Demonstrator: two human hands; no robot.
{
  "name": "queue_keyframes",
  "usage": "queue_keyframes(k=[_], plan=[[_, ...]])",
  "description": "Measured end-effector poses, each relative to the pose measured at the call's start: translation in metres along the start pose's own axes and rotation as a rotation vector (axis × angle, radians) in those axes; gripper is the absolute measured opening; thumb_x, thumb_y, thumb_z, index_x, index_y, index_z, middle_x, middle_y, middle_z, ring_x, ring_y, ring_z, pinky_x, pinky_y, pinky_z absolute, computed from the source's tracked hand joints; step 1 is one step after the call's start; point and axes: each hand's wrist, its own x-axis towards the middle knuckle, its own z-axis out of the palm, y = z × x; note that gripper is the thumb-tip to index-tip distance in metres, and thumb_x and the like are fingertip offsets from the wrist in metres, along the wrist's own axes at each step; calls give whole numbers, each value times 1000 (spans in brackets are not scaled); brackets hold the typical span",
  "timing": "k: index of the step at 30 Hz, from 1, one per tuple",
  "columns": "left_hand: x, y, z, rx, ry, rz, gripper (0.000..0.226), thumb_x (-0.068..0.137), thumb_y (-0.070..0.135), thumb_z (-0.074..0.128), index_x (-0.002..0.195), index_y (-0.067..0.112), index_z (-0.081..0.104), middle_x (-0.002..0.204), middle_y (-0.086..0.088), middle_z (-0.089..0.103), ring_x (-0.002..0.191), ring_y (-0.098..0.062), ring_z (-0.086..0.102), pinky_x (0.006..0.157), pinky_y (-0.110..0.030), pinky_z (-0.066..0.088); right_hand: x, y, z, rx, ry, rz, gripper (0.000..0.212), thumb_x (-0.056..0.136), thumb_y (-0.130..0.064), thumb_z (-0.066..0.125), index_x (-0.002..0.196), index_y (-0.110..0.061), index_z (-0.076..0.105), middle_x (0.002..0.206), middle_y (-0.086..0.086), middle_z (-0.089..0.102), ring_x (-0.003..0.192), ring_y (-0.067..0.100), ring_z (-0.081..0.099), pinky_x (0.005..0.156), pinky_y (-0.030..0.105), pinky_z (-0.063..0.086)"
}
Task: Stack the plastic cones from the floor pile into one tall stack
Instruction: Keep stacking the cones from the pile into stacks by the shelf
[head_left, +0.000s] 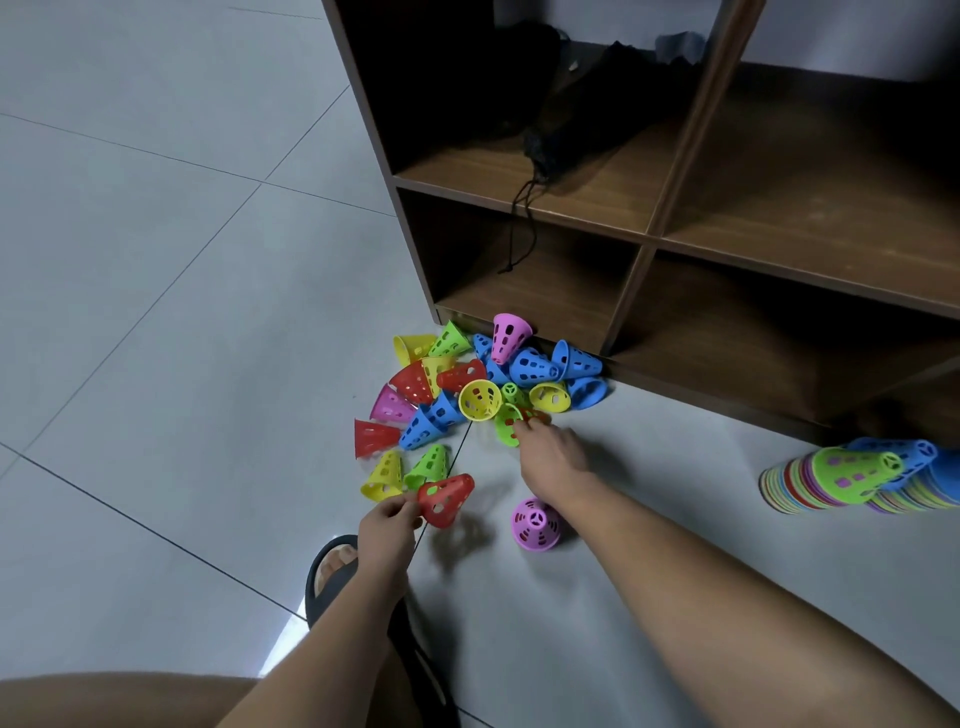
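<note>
Red cone (445, 500) is pinched at its rim by the left hand (387, 525), just off the near edge of the pile (467, 384). The right hand (550, 452) is stretched out, fingertips (522, 425) on a green cone (505, 434); whether it's actually gripped can't be told. That pile is jammed against the shelf unit (649, 234), with bare floor (156, 260) left open on its left. The stack (857, 478) is parked well off right.

cones (532, 366): hard plastic, smooth, slightly glossy, walls pierced with holes
red cone (445, 499): same shiny plastic
floor (156, 260): pale tiles, smooth, glossy, mirroring light
shelf (779, 208): brown wood-grain boards, matt
bag (561, 135): black cloth, dull
sandal (313, 592): dark, matt, rubbery
</note>
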Motion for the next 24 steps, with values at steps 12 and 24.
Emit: queue_keyframes(k=[12,24], plan=[[-28,35,30,-125,-326,-57,13,101,15,68,108,13,79,100,-4,79,95,-20,65,81,-36,46,-40,44,-37,324,222,125,22,95,-10,62,109,-27,60,106,0,71,92,29,67,74,40,58],[-68,46,57,-60,-481,-20,17,102,8,64,109,8,79,86,-2,74,86,-18,61,78,-33,45,-106,54,-68,1150,348,327,8,101,-25,69,95,-20,66,77,0,73,64,5,66,66,26,57]])
